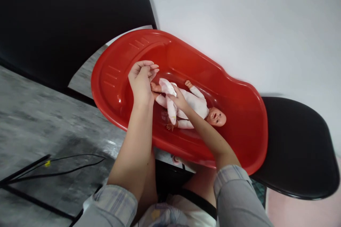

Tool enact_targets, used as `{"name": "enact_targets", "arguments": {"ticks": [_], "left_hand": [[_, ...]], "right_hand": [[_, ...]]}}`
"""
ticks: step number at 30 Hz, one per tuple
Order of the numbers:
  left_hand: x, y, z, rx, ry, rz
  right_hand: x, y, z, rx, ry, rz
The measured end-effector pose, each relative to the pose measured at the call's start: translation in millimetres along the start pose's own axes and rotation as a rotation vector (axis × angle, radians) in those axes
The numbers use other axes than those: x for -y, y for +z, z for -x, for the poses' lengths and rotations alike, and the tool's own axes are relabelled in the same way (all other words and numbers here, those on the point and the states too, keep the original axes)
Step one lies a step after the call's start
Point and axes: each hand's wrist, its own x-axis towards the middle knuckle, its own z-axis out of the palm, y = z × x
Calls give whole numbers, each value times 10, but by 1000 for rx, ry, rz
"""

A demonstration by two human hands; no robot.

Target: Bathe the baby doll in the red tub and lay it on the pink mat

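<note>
A baby doll (pixel 195 102) in a pale outfit lies on its back in a red baby bath (pixel 239 113). Its head points right and its bare feet left. My right hand (pixel 180 100) is closed on a pale pink cloth (pixel 167 87) over the doll's lower body; part of the cloth hangs toward the near side. My left hand (pixel 142 78) is raised over the bath's left part, near the doll's feet. Its fingers are loosely bent and slightly apart, with nothing visible in them. The cloth and my right hand partly hide the doll's legs.
A black chair (pixel 295 145) stands at the bath's right end, and a large black seat (pixel 66 17) at its upper left. Behind the bath is a white wall (pixel 253 25). Black metal legs (pixel 39 202) and a dark cable (pixel 80 170) are on the grey floor, lower left.
</note>
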Motion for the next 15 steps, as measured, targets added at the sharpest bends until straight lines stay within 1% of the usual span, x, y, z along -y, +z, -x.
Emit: {"name": "enact_targets", "arguments": {"ticks": [1,3,5,6,8,10,15], "left_hand": [[-2,5,3,-5,-6,8],[-7,18,13,-17,-18,28],[-7,31,26,-18,-28,44],[-5,37,31,-16,-28,48],[3,46,38,-6,-22,38],[11,54,41,8,-20,16],[14,81,52,12,-30,14]], "right_hand": [[-56,-67,139,34,-12,119],[-186,-109,366,90,-33,324],[-311,-47,480,151,-61,477],[-361,10,488,179,-79,528],[-415,153,417,216,-118,565],[-402,309,269,216,-139,549],[-183,667,-138,248,-180,613]]}}
